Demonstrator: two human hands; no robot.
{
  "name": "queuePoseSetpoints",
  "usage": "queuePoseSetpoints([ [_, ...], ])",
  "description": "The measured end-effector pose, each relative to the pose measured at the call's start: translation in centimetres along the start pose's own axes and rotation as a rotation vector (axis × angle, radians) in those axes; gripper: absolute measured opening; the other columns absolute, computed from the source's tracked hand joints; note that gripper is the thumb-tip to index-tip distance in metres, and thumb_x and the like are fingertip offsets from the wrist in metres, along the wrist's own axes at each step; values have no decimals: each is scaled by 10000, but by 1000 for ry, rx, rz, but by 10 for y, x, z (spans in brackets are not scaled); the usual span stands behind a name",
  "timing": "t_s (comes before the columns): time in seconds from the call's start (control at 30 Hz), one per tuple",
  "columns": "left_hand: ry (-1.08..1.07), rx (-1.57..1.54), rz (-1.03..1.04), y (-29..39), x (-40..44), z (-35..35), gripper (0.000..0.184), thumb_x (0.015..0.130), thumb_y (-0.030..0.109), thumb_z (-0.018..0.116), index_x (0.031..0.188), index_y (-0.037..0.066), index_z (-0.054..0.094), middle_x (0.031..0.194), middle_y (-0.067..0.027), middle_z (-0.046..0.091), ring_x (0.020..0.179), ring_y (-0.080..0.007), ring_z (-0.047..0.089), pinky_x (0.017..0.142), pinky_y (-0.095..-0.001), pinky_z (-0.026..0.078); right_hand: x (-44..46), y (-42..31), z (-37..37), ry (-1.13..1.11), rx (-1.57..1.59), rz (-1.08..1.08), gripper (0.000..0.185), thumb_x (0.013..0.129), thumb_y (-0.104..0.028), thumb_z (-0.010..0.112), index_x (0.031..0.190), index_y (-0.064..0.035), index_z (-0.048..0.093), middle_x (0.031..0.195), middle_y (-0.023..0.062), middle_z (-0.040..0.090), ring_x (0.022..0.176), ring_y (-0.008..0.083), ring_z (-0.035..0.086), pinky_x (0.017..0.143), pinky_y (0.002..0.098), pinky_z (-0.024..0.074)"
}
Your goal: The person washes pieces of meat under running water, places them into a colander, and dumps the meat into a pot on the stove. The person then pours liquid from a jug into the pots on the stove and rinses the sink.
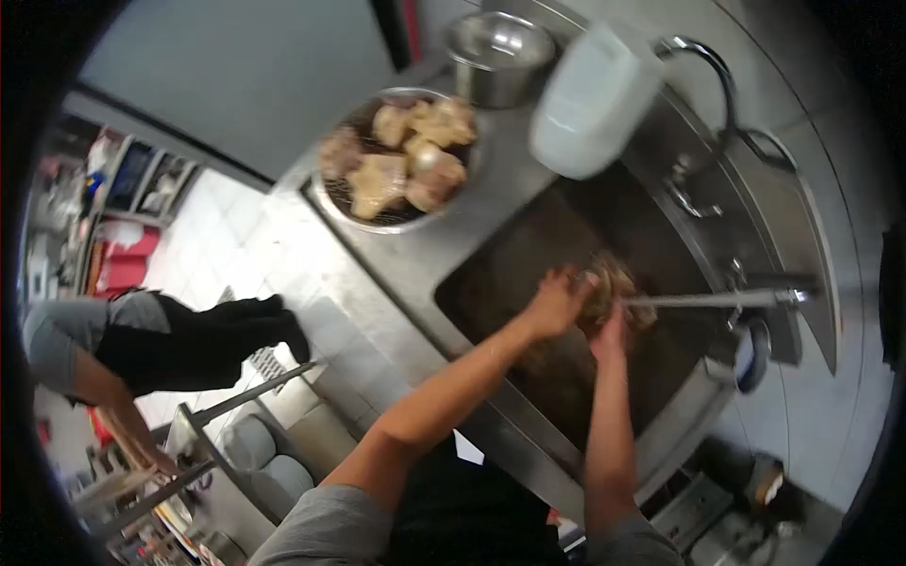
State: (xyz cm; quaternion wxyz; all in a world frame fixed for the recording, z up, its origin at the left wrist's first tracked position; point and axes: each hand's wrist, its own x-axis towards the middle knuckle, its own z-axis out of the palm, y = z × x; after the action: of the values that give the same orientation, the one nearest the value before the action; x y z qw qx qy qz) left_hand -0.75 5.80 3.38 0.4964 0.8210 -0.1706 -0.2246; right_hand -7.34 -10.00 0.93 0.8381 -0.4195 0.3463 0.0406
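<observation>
Over the sink (pixel 651 212), my left hand (pixel 557 304) grips a pale brownish piece of meat (pixel 609 283) from one side. My right hand (pixel 612 332) is closed on the lower part of the same piece. The end of the tap spout (pixel 708 300) reaches right to the meat. Dark, murky water seems to lie in the basin beneath. Blur and my own fingers hide the meat's exact shape.
On the steel counter stand a round metal colander (pixel 396 226) with several similar pieces of meat and a deep metal bowl (pixel 500 66). A white plastic container (pixel 595 99) overhangs the sink, near a curved tap (pixel 727 85). A co-worker (pixel 142 340) stands at the left.
</observation>
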Motion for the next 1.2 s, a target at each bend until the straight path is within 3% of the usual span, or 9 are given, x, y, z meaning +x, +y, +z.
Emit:
queuePoseSetpoints([
  [0.07, -226, -357, -49, 0, 26, 24, 576, 1001, 410, 487, 1293, -87, 482, 1246, -196, 583, 956, -296, 641, 855, -418, 512, -13, -8, 9, -18, -74, -176, 660, 970, -618, 379, 1475, -194, 375, 1467, 69, 435, 1302, 263, 439, 1026, 461, 393],
  [0.17, -432, -1097, -477, 27, 34, 18, 454, 1007, 288, 491, 1325, -37, 492, 1237, -140, 599, 972, -279, 636, 838, -431, 516, -6, -9, -15, -24, 128, -87, 596, 980, -582, 388, 1354, -132, 496, 1218, 64, 609, 997, 195, 615, 720, 330, 507],
  [0.43, -323, -1320, -473, 10, 32, 35, 416, 983, 268, 552, 1323, 31, 520, 1153, -70, 616, 1018, -214, 606, 808, -381, 519, -26, -34, -5, 51, -323, -216, 408, 989, -301, 516, 1285, -20, 517, 1091, 86, 637, 808, 178, 656, 563, 313, 522],
  [0.53, -443, -1112, -328, 7, 31, 39, 423, 980, 313, 555, 1296, 31, 545, 1110, -58, 626, 944, -179, 609, 709, -329, 514, -16, -29, -28, 63, -480, -141, 604, 953, -408, 545, 1391, -9, 427, 1297, 161, 535, 1071, 289, 598, 781, 409, 574],
  [0.7, -445, -711, -314, 5, 37, 32, 418, 974, 358, 560, 1258, 52, 579, 1065, -48, 633, 805, -143, 604, 614, -293, 488, 14, -24, -60, 283, -1384, -727, 441, 1008, -347, 476, 1341, -57, 488, 1081, 91, 622, 822, 172, 616, 608, 289, 511],
  [0.9, -234, -1078, -137, 21, 35, 40, 452, 932, 276, 649, 1311, 65, 524, 1098, -62, 611, 959, -166, 605, 774, -319, 507, 15, -40, -18, 128, -194, -185, 561, 1007, -433, 448, 1384, -18, 430, 1368, 159, 493, 1176, 330, 537, 985, 458, 436],
  [1.03, -136, -963, -266, 33, 29, 37, 439, 894, 186, 673, 1274, 8, 548, 1180, -110, 613, 1063, -203, 611, 849, -372, 516, 32, -14, -27, 64, -320, -172, 681, 979, -568, 430, 1369, -10, 448, 1385, 147, 469, 1164, 302, 532, 970, 467, 435],
  [1.1, -164, -1072, -321, 16, 37, 37, 408, 860, 137, 695, 1222, -8, 574, 1072, -104, 644, 952, -195, 647, 758, -350, 540, 14, -20, -10, 123, -287, -95, 676, 1013, -499, 421, 1470, -7, 347, 1478, 116, 392, 1338, 229, 372, 1104, 401, 298],
  [1.2, -187, -1069, -312, 8, 46, 30, 386, 841, 111, 701, 1187, -18, 590, 1000, -110, 664, 874, -197, 667, 691, -346, 555, 24, -12, -14, 271, -340, 54, 649, 1017, -474, 420, 1467, -12, 347, 1472, 109, 401, 1343, 225, 371, 1115, 400, 286],
])
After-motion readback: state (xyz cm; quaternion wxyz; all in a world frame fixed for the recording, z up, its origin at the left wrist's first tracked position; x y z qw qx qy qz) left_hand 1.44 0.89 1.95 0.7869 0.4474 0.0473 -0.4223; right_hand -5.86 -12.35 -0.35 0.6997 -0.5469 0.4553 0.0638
